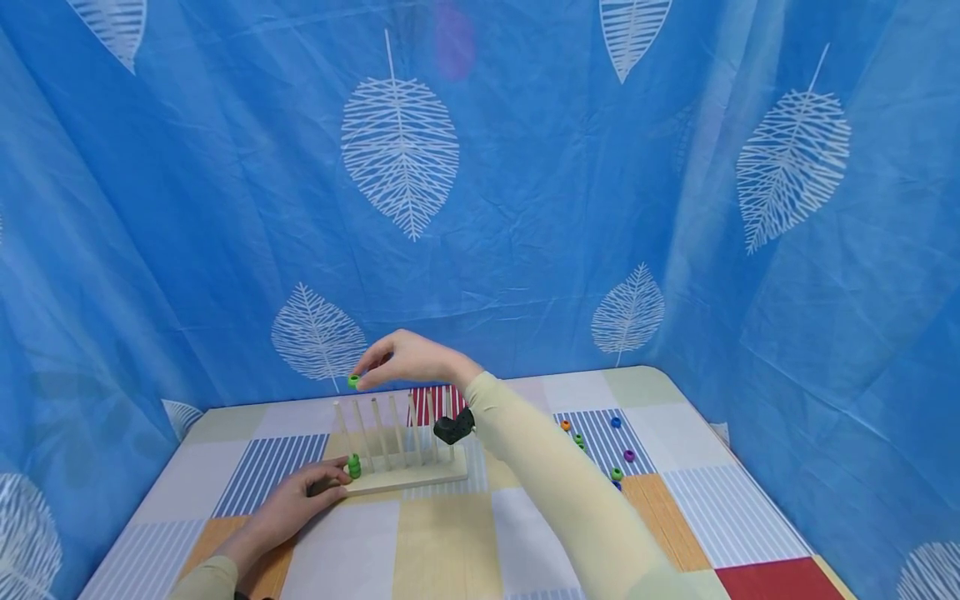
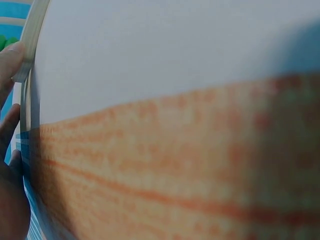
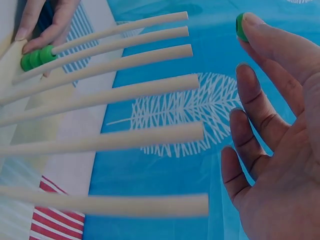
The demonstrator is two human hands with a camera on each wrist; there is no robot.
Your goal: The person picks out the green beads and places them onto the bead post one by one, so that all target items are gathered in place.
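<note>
My right hand (image 1: 412, 357) pinches a green bead (image 1: 353, 381) between thumb and index finger, just above the top of the leftmost peg (image 1: 342, 427) of a wooden peg rack. In the right wrist view its other fingers are bent and hold nothing. Low on that peg sits a stack of 3 green beads (image 3: 37, 58). The left hand (image 1: 296, 504) grips the left end of the rack's base (image 1: 420, 477), thumb at the front edge and fingers beside the bead stack. The left wrist view catches only part of the left hand (image 2: 10, 165) at its edge.
Loose beads lie right of the rack, among them an orange bead (image 1: 566, 425), a blue bead (image 1: 616, 422), a purple bead (image 1: 629, 456) and a green bead (image 1: 617, 473). A patchwork cloth (image 1: 450, 542) covers the table. Behind hangs a blue leaf-print curtain (image 1: 517, 208).
</note>
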